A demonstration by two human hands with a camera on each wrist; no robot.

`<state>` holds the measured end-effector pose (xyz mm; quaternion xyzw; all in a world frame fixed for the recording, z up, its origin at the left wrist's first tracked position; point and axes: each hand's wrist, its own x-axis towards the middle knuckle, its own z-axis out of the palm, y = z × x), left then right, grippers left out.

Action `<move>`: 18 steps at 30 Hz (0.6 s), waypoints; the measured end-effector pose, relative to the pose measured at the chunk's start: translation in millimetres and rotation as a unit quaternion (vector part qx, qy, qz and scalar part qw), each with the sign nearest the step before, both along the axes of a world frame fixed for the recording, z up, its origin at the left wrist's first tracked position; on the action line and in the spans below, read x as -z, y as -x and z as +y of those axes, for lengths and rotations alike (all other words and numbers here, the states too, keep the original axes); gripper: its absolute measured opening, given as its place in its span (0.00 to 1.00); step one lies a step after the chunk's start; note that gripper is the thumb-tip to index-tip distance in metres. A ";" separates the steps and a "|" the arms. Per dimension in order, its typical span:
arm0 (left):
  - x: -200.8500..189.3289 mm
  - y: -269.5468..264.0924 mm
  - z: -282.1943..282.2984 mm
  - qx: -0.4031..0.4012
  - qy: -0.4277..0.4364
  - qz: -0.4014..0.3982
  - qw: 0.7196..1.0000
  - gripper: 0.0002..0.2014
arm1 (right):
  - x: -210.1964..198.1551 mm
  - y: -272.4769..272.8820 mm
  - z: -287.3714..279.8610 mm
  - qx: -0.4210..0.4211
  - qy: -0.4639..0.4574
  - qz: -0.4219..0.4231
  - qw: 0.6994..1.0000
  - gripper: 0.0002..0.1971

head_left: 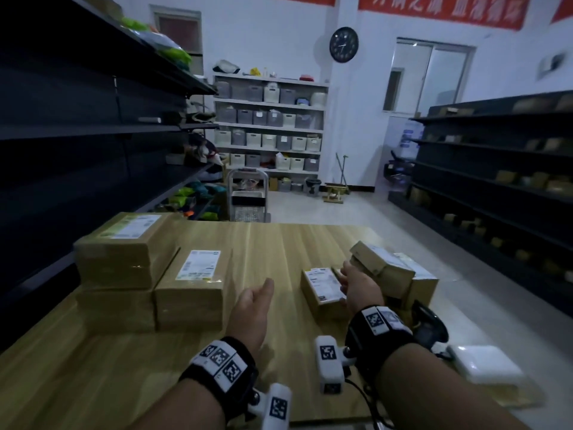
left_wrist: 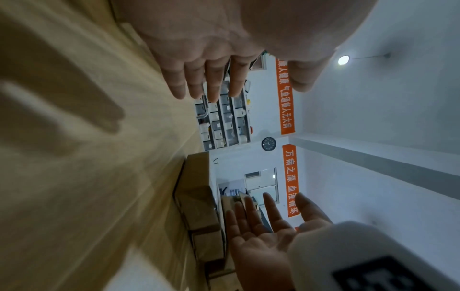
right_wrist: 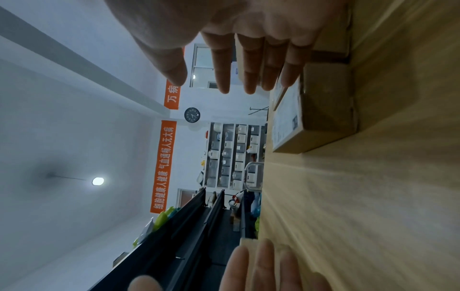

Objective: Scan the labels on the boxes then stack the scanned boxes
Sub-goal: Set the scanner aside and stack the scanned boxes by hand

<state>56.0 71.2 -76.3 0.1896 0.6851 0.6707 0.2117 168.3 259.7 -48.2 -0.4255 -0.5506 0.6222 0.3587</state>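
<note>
left hand (head_left: 251, 308): fingers straight, empty, above desk middle | right hand (head_left: 359, 287): fingers extended, empty, over small labelled box (head_left: 322, 287) | brown cardboard boxes: three at wooden desk (head_left: 279, 243) left edge, two of them stacked (head_left: 124, 246); about three near right edge

A stockroom, probably a small warehouse. Dark shelving (head_left: 496, 169) lines both sides. White racks of bins (head_left: 269, 125) and labelled parcels (head_left: 192, 283) fill it.
</note>
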 end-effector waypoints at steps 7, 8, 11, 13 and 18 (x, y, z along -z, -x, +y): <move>17.2 -12.7 48.6 0.085 0.007 -0.067 0.994 0.62 | -3.0 -15.2 6.7 -0.015 0.016 -0.031 0.999 0.29; 19.0 -13.9 54.4 0.088 -0.002 -0.079 0.993 0.60 | -1.5 -14.5 9.3 -0.012 0.019 -0.042 0.999 0.31; 22.5 -18.1 69.3 0.090 -0.013 -0.117 0.989 0.49 | 4.0 -12.4 17.6 -0.011 0.018 -0.061 0.998 0.41; 25.4 -17.4 75.9 0.089 -0.014 -0.132 0.987 0.43 | 13.1 -9.8 27.5 -0.008 0.019 -0.057 0.998 0.45; 26.1 -20.1 89.6 0.095 -0.018 -0.144 0.985 0.30 | 5.4 -12.1 16.4 -0.035 -0.010 -0.029 0.999 0.30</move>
